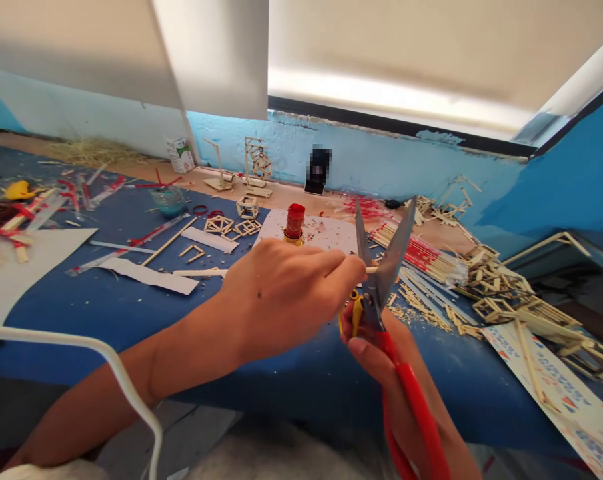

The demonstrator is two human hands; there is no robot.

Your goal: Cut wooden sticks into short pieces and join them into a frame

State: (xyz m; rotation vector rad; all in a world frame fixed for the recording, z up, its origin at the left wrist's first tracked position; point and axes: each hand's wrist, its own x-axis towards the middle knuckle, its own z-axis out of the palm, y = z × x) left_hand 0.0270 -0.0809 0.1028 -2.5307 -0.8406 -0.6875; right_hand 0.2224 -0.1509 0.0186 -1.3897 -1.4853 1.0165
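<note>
My left hand (286, 293) is closed with its back toward me, pinching a thin wooden stick (372, 270). The stick's short tip lies between the parted blades of a large pair of scissors (376, 287). My right hand (396, 373) is wrapped around the red handles, blades pointing up. A small yellow piece (355, 313) shows by the right fingers; what it belongs to is unclear. Left of my left hand, a pale stick end (199, 272) sticks out; whether it is the same stick is hidden. Beyond the hand stands a red-capped bottle (295, 223).
Small wooden stick frames (219, 225) and paper strips (151, 275) lie on the blue table (181, 353). At right are wrapped chopsticks (421, 253), cut bits (411, 307) and piled wooden frames (501, 287). A white curved tube (126, 380) crosses the lower left.
</note>
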